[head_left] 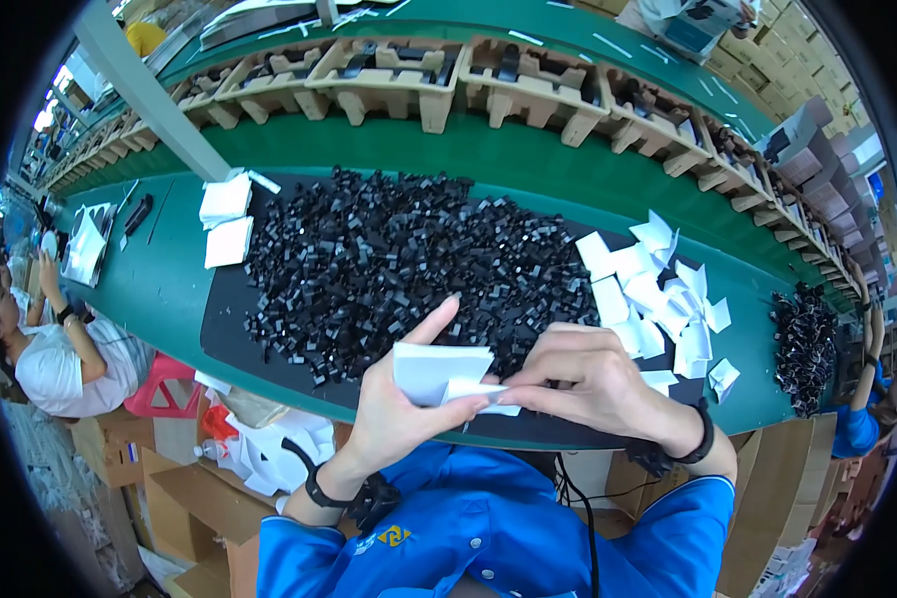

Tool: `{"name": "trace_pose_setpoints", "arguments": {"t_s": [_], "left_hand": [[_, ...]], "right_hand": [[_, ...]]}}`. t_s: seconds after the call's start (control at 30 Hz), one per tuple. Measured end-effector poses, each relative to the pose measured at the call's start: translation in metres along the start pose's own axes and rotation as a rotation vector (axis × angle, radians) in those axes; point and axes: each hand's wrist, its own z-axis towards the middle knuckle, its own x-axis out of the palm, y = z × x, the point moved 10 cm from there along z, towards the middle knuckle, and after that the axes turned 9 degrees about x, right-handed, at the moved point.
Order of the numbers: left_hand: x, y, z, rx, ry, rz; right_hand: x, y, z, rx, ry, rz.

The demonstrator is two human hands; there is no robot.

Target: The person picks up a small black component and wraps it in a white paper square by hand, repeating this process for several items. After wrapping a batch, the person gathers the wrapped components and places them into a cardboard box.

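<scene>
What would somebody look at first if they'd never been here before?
Probably the huge heap of small black parts, spread across the middle of the green table. Just in front, the left hand and right hand hold folded white paper. Brown molded trays line up behind the heap.

We hold both arms bent before the chest (448, 513), the left forearm (340, 477) and right forearm (717, 465) converging inward. Our left grip (394, 407) is partly closed, its index finger (434, 322) extended away from the body and its thumb (453, 411) directed rightward. Our right grip (593, 384) is curled, thumb and index finger pinched together, their tips near the left thumb's tip.
</scene>
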Motion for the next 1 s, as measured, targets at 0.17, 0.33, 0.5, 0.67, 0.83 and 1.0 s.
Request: {"name": "trace_pose_setpoints", "arguments": {"t_s": [0.17,0.33,0.5,0.67,0.83,1.0], "left_hand": [[0.0,-0.001,-0.01,0.197,-0.071,0.027],[0.017,-0.012,-0.004,0.413,0.233,0.407],[-0.053,0.022,0.004,0.021,-0.308,-0.245],[-0.116,0.006,-0.008,0.046,-0.577,-0.058],[-0.131,0.013,-0.003,0.015,-0.577,-0.002],[-0.152,0.022,-0.004,-0.027,-0.64,0.039]], "right_hand": [[0.0,0.011,-0.01,-0.138,-0.154,-0.051],[0.031,-0.003,0.006,0.07,0.242,-0.008],[-0.02,-0.024,0.056,-0.031,0.339,0.125],[-0.237,-0.146,0.138,0.386,-0.663,-0.853],[-0.256,-0.247,0.181,0.654,-0.581,-1.134],[-0.238,-0.281,0.196,0.932,-0.437,-1.186]]}}
